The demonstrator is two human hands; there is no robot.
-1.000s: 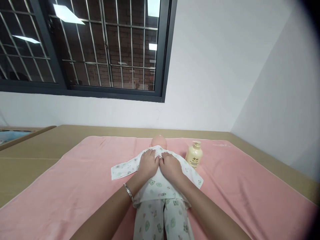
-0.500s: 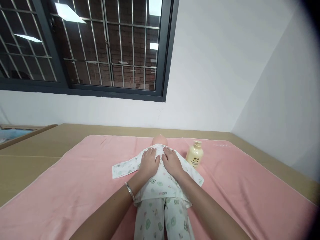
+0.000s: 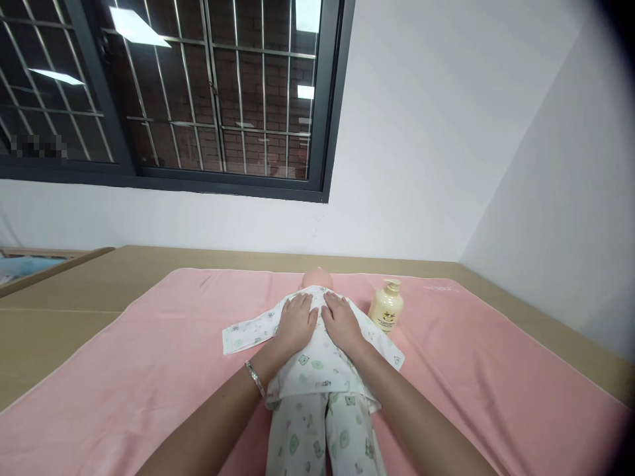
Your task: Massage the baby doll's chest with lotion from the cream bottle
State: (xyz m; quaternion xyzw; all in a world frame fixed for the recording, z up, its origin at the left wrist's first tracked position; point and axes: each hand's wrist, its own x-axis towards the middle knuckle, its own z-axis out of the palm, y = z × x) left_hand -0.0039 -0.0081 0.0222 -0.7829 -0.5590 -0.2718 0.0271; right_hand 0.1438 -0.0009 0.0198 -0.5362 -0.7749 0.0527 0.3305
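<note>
A baby doll [image 3: 317, 277] in white printed pyjamas lies stretched out, its head at the far end. Its pyjama top [image 3: 317, 370] has small green and brown figures, and the matching trousers [image 3: 297, 436] run toward me. Flat on the left side of the doll's upper body rests my left hand [image 3: 296, 322], fingers stretched out, a silver bracelet on the wrist. My right hand [image 3: 342, 324] lies flat on the right side, fingers pointing away from me. Neither hand grips anything. A pale yellow pump bottle [image 3: 387, 307] stands right of the doll, near its sleeve.
Under the doll a pink sheet [image 3: 163, 357] is spread over a wooden table [image 3: 84, 297]. White walls [image 3: 411, 132] rise behind and to the right. A dark-framed window [image 3: 322, 132] with metal bars is at upper left. Something light blue [image 3: 24, 268] shows at the far left.
</note>
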